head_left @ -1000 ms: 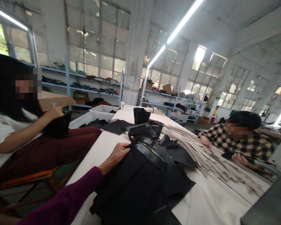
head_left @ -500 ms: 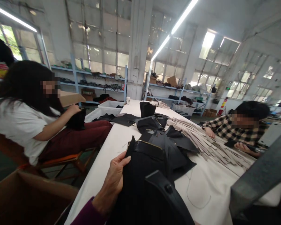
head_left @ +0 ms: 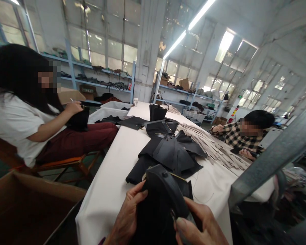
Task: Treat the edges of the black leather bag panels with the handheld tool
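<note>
Both hands grip one black bag [head_left: 160, 200] at the near edge of the white table [head_left: 112, 177]: left hand [head_left: 127, 217] fingers curl around its side, right hand [head_left: 201, 228] fingers clamp its strap. Held off the edge, the bag may slip if the grip loosens.

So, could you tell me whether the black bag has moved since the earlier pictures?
Yes: the black bag has come off the pile of black pieces toward the table's near edge.

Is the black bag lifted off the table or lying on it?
Lifted: both hands, left hand and right hand, grip the black bag at the white table's near edge.
</note>
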Tool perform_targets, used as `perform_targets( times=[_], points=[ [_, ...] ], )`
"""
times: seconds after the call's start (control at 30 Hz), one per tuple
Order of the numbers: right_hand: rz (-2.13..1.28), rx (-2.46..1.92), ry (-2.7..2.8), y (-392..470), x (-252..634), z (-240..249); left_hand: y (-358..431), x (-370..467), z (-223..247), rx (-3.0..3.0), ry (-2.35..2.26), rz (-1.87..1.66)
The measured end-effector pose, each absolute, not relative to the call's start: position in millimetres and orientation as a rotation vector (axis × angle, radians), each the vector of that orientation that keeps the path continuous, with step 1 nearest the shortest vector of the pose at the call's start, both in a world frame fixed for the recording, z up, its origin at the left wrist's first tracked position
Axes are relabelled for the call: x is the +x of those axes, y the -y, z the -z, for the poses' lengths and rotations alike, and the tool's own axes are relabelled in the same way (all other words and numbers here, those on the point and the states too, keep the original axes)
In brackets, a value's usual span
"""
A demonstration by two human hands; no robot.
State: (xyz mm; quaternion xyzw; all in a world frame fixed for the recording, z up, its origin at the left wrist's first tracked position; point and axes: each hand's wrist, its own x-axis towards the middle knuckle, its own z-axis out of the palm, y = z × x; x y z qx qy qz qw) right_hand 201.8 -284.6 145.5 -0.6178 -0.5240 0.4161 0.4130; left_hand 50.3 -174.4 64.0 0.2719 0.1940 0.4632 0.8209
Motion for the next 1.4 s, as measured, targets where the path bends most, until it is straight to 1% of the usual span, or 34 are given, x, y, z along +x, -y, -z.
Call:
perform_targets(
  times=[0.13, 0.23, 0.5, 0.7, 0.87, 1.07, 1.4],
  points=[
    [-1.103, -1.44, 1.379, 274.3, 206.0, -157.6, 180.2, 47.9, -56.3, 0.538, -0.343, -0.94],
    [-1.085, -1.438, 1.391, 280.3, 211.8, -161.7, 177.1, 45.5, -51.0, 0.472, -0.403, -0.976],
    [-1.23, -1.42, 1.382, 277.9, 208.5, -149.6, 180.1, 43.9, -42.6, 0.392, -0.458, -0.957],
    [-1.036, -1.475, 1.383, 270.0, 219.1, -157.5, 176.9, 37.3, -42.1, 0.408, -0.581, -0.999],
    [-1.015, -1.573, 1.327, 301.4, 244.4, -160.7, 167.1, 26.9, -52.0, 0.376, -0.694, -1.095],
    [-1.018, -1.702, 1.186, 340.6, 263.6, -142.7, 148.2, 16.4, -68.8, 0.502, -0.673, -1.267],
    [-1.155, -1.629, 1.09, 324.3, 265.2, -99.2, 146.9, 16.1, -42.5, 0.499, -0.884, -1.229]
  ],
)
